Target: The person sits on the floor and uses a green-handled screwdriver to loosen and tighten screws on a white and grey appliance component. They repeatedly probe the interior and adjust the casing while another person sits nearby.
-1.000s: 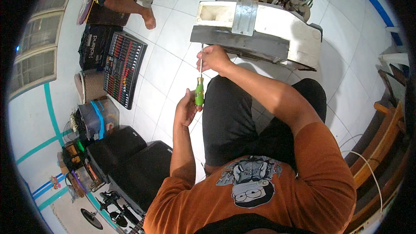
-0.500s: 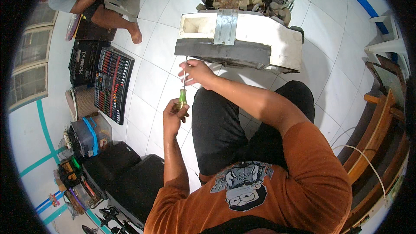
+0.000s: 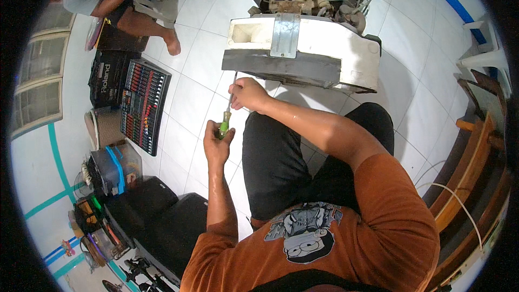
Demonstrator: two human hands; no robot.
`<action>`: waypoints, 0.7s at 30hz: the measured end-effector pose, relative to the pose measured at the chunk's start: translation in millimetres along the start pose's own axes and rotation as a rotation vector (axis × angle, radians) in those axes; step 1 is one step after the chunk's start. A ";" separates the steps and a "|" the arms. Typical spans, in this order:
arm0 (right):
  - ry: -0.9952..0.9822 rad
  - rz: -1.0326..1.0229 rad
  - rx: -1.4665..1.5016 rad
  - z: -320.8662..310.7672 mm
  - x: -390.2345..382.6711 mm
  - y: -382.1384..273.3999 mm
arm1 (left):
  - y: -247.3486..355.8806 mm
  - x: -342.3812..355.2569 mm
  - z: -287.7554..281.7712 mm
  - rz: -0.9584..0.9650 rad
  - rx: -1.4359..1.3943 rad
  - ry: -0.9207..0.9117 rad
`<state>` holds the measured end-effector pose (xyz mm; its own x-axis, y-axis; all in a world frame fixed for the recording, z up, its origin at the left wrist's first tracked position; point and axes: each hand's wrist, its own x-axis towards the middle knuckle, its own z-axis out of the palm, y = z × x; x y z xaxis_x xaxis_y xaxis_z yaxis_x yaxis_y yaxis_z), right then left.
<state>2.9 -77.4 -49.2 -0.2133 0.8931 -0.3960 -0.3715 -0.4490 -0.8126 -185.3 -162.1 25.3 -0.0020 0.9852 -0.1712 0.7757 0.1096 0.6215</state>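
Observation:
My left hand [image 3: 218,139] is closed round the green handle of a screwdriver [image 3: 224,120]. Higher up, my right hand [image 3: 250,96] pinches the metal shaft between its fingers. The shaft points away from me, and its tip reaches the lower left edge of an opened machine [image 3: 281,64] that looks like an air conditioner unit. Whether the tip sits in a screw is too small to tell. The machine has a white foam body, a dark front strip and a grey metal bracket [image 3: 285,34] across its top. Behind these are a rusty frame and exposed parts.
Left of my hands, an audio mixer [image 3: 145,107] lies on the white tiled floor [image 3: 201,54]. Black padded cases [image 3: 181,221] and a clear bin [image 3: 120,168] stand nearer. A seated person's bare foot [image 3: 172,41] rests at the far left. A wooden bench [image 3: 465,167] stands at my right.
The screwdriver leans a little more, its handle lower left of its tip. My left hand's fingers have shifted round the handle. My right hand stays on the shaft.

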 end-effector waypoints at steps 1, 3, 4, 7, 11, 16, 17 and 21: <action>-0.001 0.003 0.023 -0.8 0.6 -0.2 | -1.8 -0.7 1.3 -0.025 -0.118 -0.049; 0.015 0.005 0.073 -3.5 1.0 -0.9 | -7.6 2.8 0.3 -0.257 -0.260 -0.268; 0.041 0.037 0.113 -4.2 0.7 -1.1 | -11.4 5.7 -1.3 -0.382 -0.566 -0.437; 0.036 0.008 0.122 -6.6 -1.9 -0.7 | -22.6 12.0 -2.8 -0.382 -0.798 -0.612; -0.001 -0.049 0.199 -5.8 1.5 5.7 | -31.1 6.7 8.5 -0.255 -0.831 -0.421; -0.008 -0.038 0.279 -5.5 8.0 13.6 | -29.9 -3.6 37.1 0.171 -0.125 0.079; -0.020 -0.034 0.269 -5.3 6.3 12.7 | -29.4 -2.7 38.2 0.179 -0.164 0.078; -0.034 0.118 0.122 7.1 -24.6 -5.1 | -23.3 -13.1 14.4 -0.108 -0.337 -0.206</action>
<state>3.7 -97.3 -32.4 -0.2921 0.8333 -0.4694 -0.4485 -0.5528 -0.7023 -194.2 -179.5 2.1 0.0812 0.9225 -0.3774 0.5279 0.2814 0.8013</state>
